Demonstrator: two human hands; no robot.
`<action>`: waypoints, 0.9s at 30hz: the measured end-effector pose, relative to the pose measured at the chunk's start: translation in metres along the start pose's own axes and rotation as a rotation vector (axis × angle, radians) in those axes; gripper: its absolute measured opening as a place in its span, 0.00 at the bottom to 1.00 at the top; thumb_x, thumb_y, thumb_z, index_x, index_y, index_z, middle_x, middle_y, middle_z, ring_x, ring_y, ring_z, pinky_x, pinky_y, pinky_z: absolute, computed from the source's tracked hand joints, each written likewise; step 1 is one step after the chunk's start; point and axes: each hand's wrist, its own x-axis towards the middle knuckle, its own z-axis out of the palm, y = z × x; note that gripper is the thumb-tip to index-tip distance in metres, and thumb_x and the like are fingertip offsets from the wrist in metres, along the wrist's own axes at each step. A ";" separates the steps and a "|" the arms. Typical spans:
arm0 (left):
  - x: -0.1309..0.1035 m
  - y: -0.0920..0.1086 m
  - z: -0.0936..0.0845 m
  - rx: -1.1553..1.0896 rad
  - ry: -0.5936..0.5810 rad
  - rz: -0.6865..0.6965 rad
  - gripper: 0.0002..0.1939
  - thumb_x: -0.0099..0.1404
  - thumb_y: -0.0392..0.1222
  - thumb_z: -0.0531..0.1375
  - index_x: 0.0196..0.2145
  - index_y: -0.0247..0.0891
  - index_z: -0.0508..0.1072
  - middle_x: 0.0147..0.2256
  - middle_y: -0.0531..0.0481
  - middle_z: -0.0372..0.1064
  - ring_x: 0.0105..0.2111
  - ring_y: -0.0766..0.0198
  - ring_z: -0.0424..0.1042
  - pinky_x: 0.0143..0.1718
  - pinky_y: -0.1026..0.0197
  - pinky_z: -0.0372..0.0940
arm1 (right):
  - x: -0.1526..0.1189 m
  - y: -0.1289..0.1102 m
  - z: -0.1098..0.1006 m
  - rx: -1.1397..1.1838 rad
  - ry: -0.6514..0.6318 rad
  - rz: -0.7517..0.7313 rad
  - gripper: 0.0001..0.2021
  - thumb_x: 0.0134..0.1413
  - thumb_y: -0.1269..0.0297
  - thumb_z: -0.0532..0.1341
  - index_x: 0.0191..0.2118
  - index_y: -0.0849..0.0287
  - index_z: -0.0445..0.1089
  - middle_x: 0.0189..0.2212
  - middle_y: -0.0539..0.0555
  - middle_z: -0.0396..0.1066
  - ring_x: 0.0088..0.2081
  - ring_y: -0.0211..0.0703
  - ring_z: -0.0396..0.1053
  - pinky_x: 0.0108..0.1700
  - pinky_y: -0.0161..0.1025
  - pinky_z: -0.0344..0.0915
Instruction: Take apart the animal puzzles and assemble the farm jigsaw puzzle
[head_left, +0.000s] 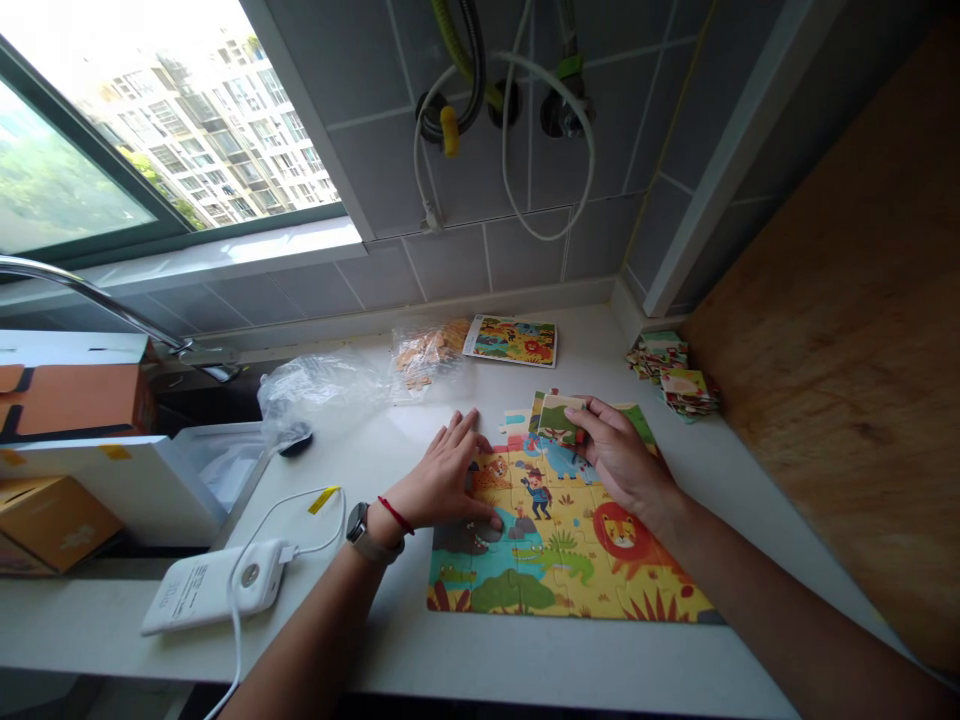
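A partly joined jigsaw puzzle (555, 555) with a lion, crocodiles and a figure in blue lies flat on the white counter. My left hand (452, 472) rests with fingers spread on its left edge, holding nothing. Above the puzzle's upper part, my right hand (619, 450) pinches a green puzzle piece (559, 418) between thumb and fingers. Part of the puzzle's upper right lies hidden behind this hand. Farther back stands the picture card (514, 341) showing the same kind of animal scene.
Stacked puzzle pieces (684, 385) sit at the right by a wooden board (840, 330). Clear plastic bags (322, 390) lie at the back left, one with orange pieces (431, 352). A white power bank (214, 590) with a cable lies at left, near boxes (71, 400) and a faucet (112, 310).
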 end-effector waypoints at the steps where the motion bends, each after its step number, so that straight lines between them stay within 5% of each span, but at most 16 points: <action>1: 0.000 0.000 0.000 -0.015 0.001 -0.002 0.45 0.43 0.65 0.77 0.52 0.40 0.69 0.74 0.27 0.37 0.74 0.29 0.31 0.70 0.25 0.41 | 0.000 0.000 0.000 -0.002 -0.005 -0.003 0.14 0.45 0.56 0.73 0.38 0.53 0.75 0.36 0.51 0.80 0.38 0.47 0.78 0.38 0.40 0.75; 8: 0.001 0.007 -0.001 -0.029 0.032 -0.014 0.40 0.45 0.57 0.79 0.48 0.41 0.67 0.74 0.29 0.38 0.74 0.30 0.34 0.69 0.26 0.45 | 0.000 -0.003 0.001 -0.003 0.002 -0.015 0.14 0.44 0.58 0.73 0.38 0.54 0.76 0.36 0.50 0.80 0.38 0.45 0.77 0.42 0.39 0.73; 11: 0.002 0.010 -0.003 -0.032 0.078 0.011 0.36 0.46 0.51 0.80 0.47 0.41 0.69 0.67 0.33 0.58 0.70 0.32 0.52 0.67 0.32 0.55 | 0.000 -0.003 0.000 -0.007 0.011 -0.022 0.14 0.44 0.57 0.73 0.38 0.54 0.76 0.36 0.50 0.80 0.38 0.45 0.76 0.42 0.38 0.72; 14: 0.004 0.014 -0.005 -0.024 0.140 0.018 0.23 0.54 0.44 0.76 0.43 0.41 0.70 0.50 0.43 0.73 0.51 0.46 0.73 0.53 0.45 0.69 | 0.000 -0.002 0.000 -0.009 0.018 -0.015 0.14 0.44 0.57 0.73 0.38 0.53 0.76 0.36 0.50 0.80 0.38 0.45 0.76 0.42 0.39 0.72; 17: 0.005 0.017 -0.006 -0.003 0.160 0.029 0.17 0.60 0.44 0.71 0.42 0.41 0.70 0.42 0.48 0.74 0.40 0.55 0.73 0.43 0.53 0.68 | 0.000 -0.002 0.000 -0.004 0.016 -0.014 0.14 0.44 0.58 0.73 0.37 0.53 0.76 0.35 0.49 0.80 0.38 0.44 0.76 0.42 0.39 0.72; 23: 0.002 0.023 -0.007 -0.083 0.052 0.041 0.27 0.60 0.45 0.72 0.54 0.43 0.70 0.42 0.48 0.75 0.35 0.59 0.72 0.37 0.59 0.66 | 0.000 -0.002 0.000 -0.008 0.003 -0.016 0.13 0.44 0.57 0.73 0.36 0.53 0.76 0.35 0.49 0.80 0.38 0.44 0.76 0.41 0.38 0.71; 27: 0.002 0.026 -0.014 -0.205 0.044 -0.001 0.12 0.69 0.48 0.64 0.47 0.40 0.77 0.33 0.50 0.75 0.29 0.63 0.71 0.33 0.62 0.65 | 0.000 -0.002 0.000 -0.005 0.002 -0.010 0.15 0.43 0.57 0.74 0.37 0.54 0.76 0.35 0.49 0.80 0.39 0.44 0.76 0.42 0.38 0.71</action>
